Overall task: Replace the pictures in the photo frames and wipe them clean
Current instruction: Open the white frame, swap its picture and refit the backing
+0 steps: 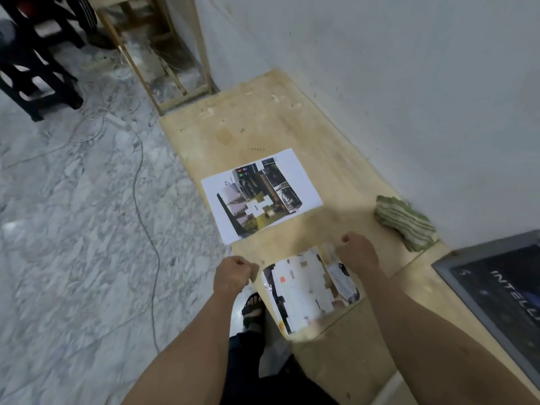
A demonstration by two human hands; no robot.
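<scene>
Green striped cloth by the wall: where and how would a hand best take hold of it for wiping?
The green striped cloth lies bunched on the wooden tabletop, close to the wall. Probably best to come from above and from the open table side with the right hand, pinching the raised folds on top; the wall blocks the far side.

plywood bench [336, 159]: printed sheet [261, 195], striped cloth [404, 222], frame [496, 299].

Soft, even indoor light; faint shadows; motion blur near bottom; wide-angle bending at edges
</scene>
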